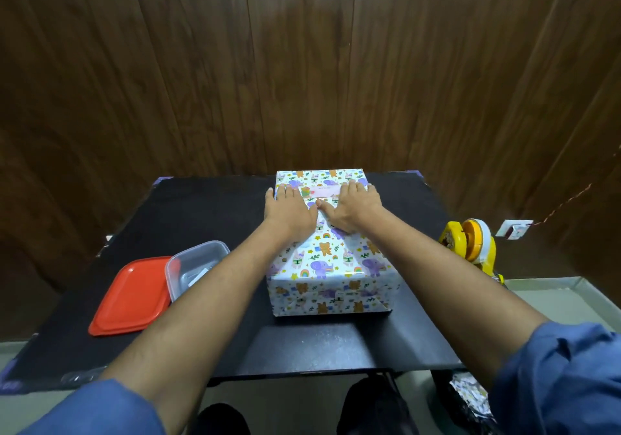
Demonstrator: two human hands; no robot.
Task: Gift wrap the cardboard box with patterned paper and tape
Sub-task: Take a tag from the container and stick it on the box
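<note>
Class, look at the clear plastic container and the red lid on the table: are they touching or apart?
Touching, it appears. The head view shows the clear container overlapping the red lid along its right edge, no gap visible.

A: What do you have on the desk (208, 206) near its left edge?

B: You have a red lid (129, 297) lying flat by the near-left part, and a clear plastic container (195, 266) just beside it, overlapping the lid's right edge. Something pale lies inside the container; you cannot tell what.

A: And behind the desk?

B: You face a dark wood-panelled wall (302, 65). Low on it, past the desk's right edge, you see a white wall plate (513, 228) with a thin cord (571, 201) running up to the right.
</note>
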